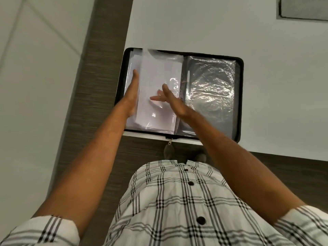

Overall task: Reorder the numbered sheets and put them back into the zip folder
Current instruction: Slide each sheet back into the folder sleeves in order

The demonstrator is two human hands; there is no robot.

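Note:
A black zip folder lies open on the near left corner of a white table. Its right half shows empty, shiny clear sleeves. On its left half a white sheet sits partly under a lifted clear sleeve. My left hand lies flat with straight fingers along the sheet's left edge. My right hand hovers over the sheet's lower right part, fingers spread and straight, holding nothing. No number is readable on the sheet.
The white table stretches far and right of the folder. A grey rectangular panel sits at its far right. The folder's zip pull hangs over the near edge. Wood-grain floor runs left of the table.

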